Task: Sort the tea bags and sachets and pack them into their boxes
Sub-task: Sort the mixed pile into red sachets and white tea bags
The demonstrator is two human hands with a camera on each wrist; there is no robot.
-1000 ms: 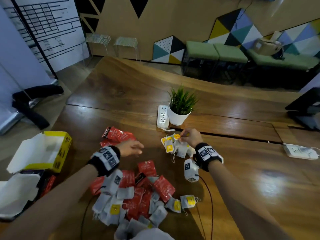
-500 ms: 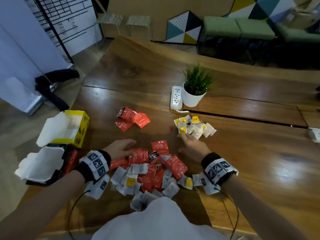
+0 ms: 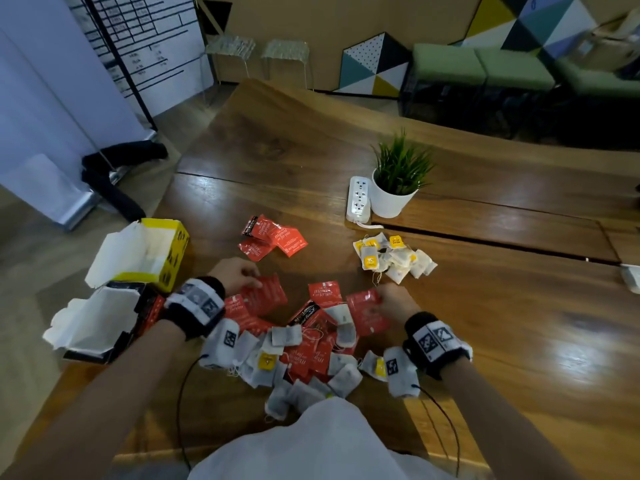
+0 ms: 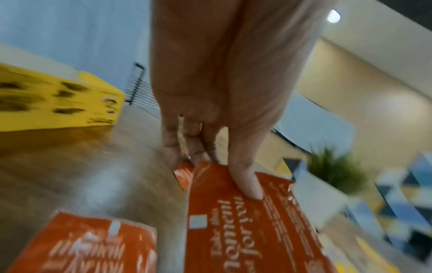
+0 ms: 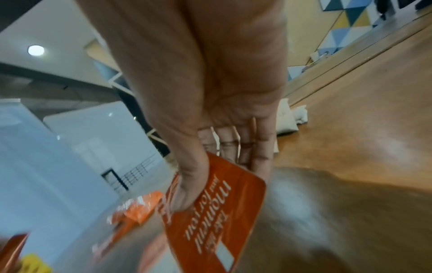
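Both hands have dropped back from the sorted piles to the mixed heap since a second ago; the left hand [image 3: 235, 273] now pinches a red sachet [image 3: 265, 294] at the heap's left edge, thumb on top and fingers beneath, as the left wrist view shows [image 4: 245, 212]; the right hand [image 3: 393, 303] has its grip closed on another red sachet [image 3: 369, 315] at the heap's right edge, thumb across the face and fingers behind; in the right wrist view that sachet [image 5: 217, 218] reads "moment for you" in white letters, the smaller print too blurred to make out; the same words show on the sorted red sachets [image 3: 273, 237] lying farther up the counter [image 3: 502, 341]; the sorted tea bags [image 3: 394, 259] with yellow tags lie to their right, just before the white plant pot [image 3: 393, 199] and power strip [image 3: 358, 199]; the mixed heap [image 3: 298, 355] of red sachets and tea bags sits between the forearms; a yellow box [image 3: 173, 251] and a dark box [image 3: 121, 327] stand open at the counter's left edge, their printing unreadable.
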